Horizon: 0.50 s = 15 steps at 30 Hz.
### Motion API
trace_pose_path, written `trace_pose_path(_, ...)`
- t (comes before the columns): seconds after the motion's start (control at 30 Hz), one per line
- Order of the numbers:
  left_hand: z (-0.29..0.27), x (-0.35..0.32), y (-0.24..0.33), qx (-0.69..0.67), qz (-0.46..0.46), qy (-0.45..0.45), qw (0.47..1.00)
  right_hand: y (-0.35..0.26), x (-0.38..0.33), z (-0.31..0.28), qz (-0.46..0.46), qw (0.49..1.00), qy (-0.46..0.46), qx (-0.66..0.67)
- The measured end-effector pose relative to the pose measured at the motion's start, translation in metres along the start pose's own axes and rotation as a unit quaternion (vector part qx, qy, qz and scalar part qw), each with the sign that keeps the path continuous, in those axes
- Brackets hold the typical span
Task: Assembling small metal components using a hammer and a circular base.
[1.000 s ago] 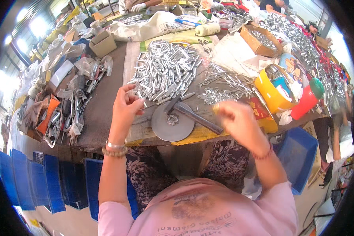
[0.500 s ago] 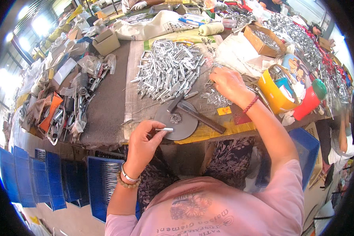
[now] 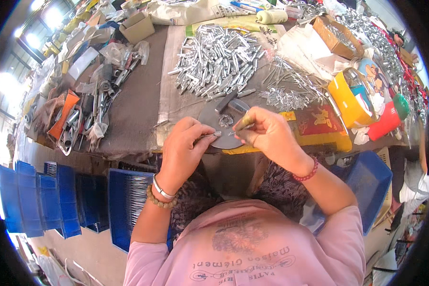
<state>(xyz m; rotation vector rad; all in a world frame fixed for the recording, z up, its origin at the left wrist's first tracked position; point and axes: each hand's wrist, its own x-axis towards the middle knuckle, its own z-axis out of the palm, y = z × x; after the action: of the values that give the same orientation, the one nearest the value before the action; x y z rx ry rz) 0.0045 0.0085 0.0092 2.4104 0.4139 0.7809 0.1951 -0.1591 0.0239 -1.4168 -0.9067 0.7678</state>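
My left hand [image 3: 182, 151] pinches a small silver metal cylinder [image 3: 217, 134] between thumb and fingers, over the near edge of a round grey plate [image 3: 209, 114]. Facing it, my right hand [image 3: 275, 140] is closed on a tiny metal pin [image 3: 231, 134], its tip close to the cylinder; whether they touch I cannot tell. A hammer [image 3: 227, 101] lies across the plate, its handle partly hidden behind my right hand. Beyond it is a large heap of silver metal cylinders [image 3: 214, 62]. Right of the plate lies a smaller heap of short metal pins [image 3: 286, 97].
A yellow container [image 3: 348, 100] and a red-and-green one [image 3: 388, 117] stand at the right, near a cardboard box [image 3: 336, 40] of metal parts. Tools and plastic bags clutter the left side, below a small carton [image 3: 137, 27]. Blue bins [image 3: 121, 209] sit below the table.
My right hand has come from the pin heap back to my left hand, now with a pin in its fingers. The view has shifted, so the table appears higher.
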Motion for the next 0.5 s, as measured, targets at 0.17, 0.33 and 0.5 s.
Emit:
trace_pose_path(0.17,-0.005,-0.005,-0.001,-0.005,-0.017,-0.011,1.000,-0.004,-0.006,-0.004,-0.180,0.927,0.003,-0.329)
trace_pose_path(0.33,-0.003,-0.005,-0.003,-0.015,-0.002,-0.006,1.000,0.001,-0.007,0.000,-0.218,0.875,0.024,-0.431)
trace_pose_path(0.5,-0.004,-0.004,0.002,-0.018,-0.037,-0.008,0.999,-0.003,-0.008,0.006,-0.243,0.833,0.026,-0.497)
